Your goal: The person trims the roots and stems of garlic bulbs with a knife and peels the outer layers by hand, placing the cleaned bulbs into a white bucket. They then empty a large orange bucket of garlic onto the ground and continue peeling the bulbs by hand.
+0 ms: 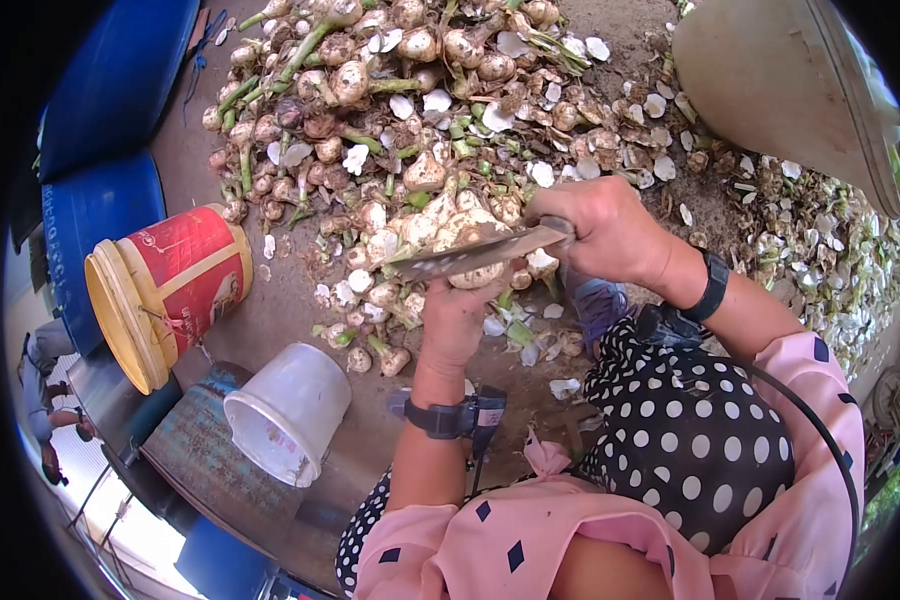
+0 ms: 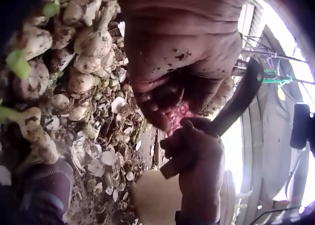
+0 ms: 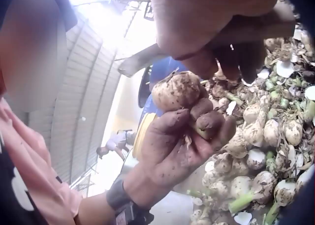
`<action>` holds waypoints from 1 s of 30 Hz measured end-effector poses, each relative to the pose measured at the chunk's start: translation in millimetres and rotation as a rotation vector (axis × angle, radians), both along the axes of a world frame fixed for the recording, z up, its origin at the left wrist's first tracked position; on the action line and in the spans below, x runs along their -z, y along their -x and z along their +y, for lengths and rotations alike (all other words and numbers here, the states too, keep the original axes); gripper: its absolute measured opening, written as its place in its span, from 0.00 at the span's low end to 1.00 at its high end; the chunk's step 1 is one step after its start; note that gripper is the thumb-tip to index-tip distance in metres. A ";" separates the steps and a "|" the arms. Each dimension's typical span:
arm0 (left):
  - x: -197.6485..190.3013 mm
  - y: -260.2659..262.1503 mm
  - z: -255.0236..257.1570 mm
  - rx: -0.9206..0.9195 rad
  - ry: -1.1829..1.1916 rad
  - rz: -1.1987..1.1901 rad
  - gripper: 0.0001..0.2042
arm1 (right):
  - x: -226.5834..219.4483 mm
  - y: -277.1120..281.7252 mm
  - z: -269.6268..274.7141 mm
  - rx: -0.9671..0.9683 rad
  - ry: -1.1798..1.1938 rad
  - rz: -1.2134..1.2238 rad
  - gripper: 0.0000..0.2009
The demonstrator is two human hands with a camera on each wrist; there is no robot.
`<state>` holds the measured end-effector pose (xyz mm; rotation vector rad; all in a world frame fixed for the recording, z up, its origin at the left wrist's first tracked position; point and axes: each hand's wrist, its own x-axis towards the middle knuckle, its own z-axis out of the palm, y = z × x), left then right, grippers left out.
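Observation:
The left hand (image 1: 455, 322) (image 3: 170, 149) pinches a soil-specked pale bulb (image 3: 176, 90) with thumb and fingers. The right hand (image 1: 607, 232) (image 2: 203, 156) is curled round the handle of a curved knife (image 1: 480, 254) (image 2: 241, 98). In the head view the blade lies across, just above the left hand, over the bulb it holds. The right wrist view shows the blade (image 3: 142, 60) above and left of the bulb; whether they touch, I cannot tell. The left palm hides part of the bulb in the left wrist view. A heap of bulbs with green stems (image 1: 350, 82) lies beyond the hands.
A red and yellow bucket (image 1: 192, 290) lies on its side at the left, near a tilted white bucket (image 1: 290, 410). Blue containers (image 1: 110, 90) stand at the far left. A large pale container (image 1: 780, 90) is at upper right, above scattered peelings (image 1: 830, 250). A shoe (image 1: 598, 305) is beside the bulbs.

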<state>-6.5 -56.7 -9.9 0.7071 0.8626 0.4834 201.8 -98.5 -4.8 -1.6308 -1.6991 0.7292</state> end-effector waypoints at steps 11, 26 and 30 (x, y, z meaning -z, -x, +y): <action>31.5 20.2 -10.1 0.129 -0.629 0.467 0.14 | -14.5 13.7 6.5 -0.049 -0.057 -0.158 0.10; -17.7 25.4 -25.5 -0.330 0.242 -0.401 0.27 | 58.0 -54.1 11.7 0.320 0.267 -0.255 0.08; -12.1 1.5 9.4 0.160 -0.460 0.208 0.32 | -18.8 -25.2 21.8 0.195 0.684 0.919 0.13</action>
